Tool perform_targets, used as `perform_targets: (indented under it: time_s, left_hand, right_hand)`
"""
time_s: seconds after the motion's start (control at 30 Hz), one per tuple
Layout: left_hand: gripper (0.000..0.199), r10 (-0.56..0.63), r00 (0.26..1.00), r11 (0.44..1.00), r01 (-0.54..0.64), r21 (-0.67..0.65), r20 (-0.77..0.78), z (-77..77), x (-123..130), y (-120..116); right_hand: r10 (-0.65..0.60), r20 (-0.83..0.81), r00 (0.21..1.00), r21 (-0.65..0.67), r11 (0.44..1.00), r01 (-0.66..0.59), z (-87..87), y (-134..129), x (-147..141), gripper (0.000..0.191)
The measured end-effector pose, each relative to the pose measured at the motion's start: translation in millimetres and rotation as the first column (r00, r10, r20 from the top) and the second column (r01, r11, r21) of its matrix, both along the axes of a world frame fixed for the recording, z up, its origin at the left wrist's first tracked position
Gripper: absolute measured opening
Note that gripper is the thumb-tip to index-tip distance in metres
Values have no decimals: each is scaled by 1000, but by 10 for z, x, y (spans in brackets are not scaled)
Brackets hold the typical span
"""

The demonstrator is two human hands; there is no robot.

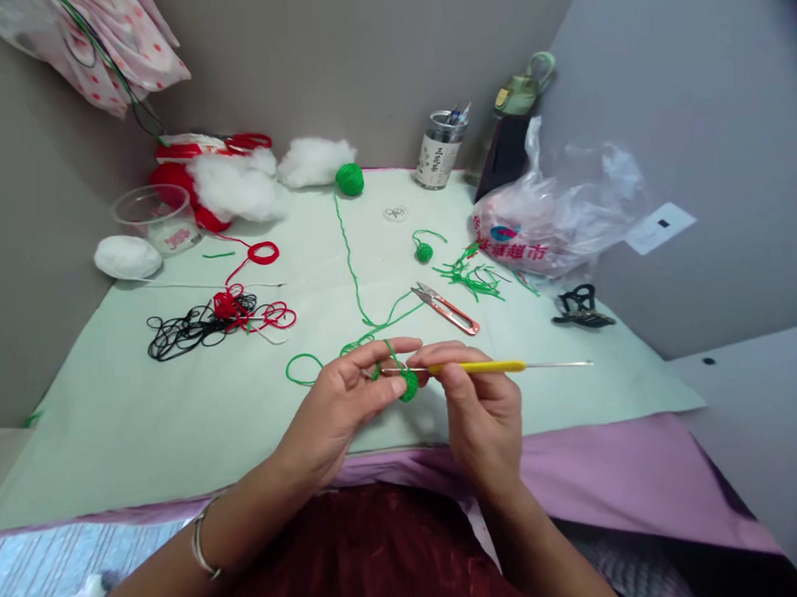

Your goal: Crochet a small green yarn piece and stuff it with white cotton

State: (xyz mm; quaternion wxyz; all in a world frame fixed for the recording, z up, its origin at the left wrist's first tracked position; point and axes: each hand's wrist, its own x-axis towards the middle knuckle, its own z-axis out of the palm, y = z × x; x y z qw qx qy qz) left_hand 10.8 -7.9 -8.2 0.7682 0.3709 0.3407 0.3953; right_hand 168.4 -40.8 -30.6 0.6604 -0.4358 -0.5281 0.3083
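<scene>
My left hand [351,399] pinches a small green crocheted piece [409,386] just above the near edge of the pale green table cover [137,402]. Green yarn [348,247] runs from the piece up the table to a green yarn ball [350,179] at the back. My right hand [479,402] grips a yellow-handled crochet hook [487,366], its tip at the green piece and its metal tail pointing right. Both hands meet at the front middle of the table.
Red-handled thread snips [449,309] lie just beyond my hands. A tangle of black and red yarn [213,320] lies left. White stuffing [241,182], a clear cup [156,216], a jar [439,151], a plastic bag [544,223], green scraps [476,276] and a small green ball [423,252] sit behind.
</scene>
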Motion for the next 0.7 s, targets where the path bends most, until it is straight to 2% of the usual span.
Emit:
perform_targets:
  time_s: [0.07,0.2,0.27,0.37,0.43,0.5,0.6,0.7]
  left_hand:
    - [37,16,1000,1000,-16,19,5,-2,21,-15]
    - [52,48,999,999,-49,13,9,-1,31,-1]
    - [56,16,1000,999,-16,-42,10,-1,16,20]
    - [53,-70,997,991,74,-110,41,-11,-13,46]
    - [49,-95,993,989,103,-110,73,-18,-17,49]
    - [46,-69,995,994,74,-77,70,-23,-3,37]
    - [41,-12,999,1000,12,9,37,-29,34,4]
    - [37,33,999,997,-33,64,4,-43,68,-21]
  right_hand:
    - [-24,62,998,7,1000,23,6,-1,-16,19]
    - [-54,135,989,78,996,44,14,-25,0,17]
    - [-25,58,998,54,998,22,6,-13,38,17]
    - [22,-166,986,-20,999,-26,-8,40,106,19]
    - [65,-275,959,-44,996,-80,-14,71,130,19]
    - [108,-314,943,-54,990,-132,-18,79,123,20]
    - [107,-192,976,-40,992,-117,-21,44,65,19]
    - [18,-10,1000,23,1000,-18,-19,-5,0,18]
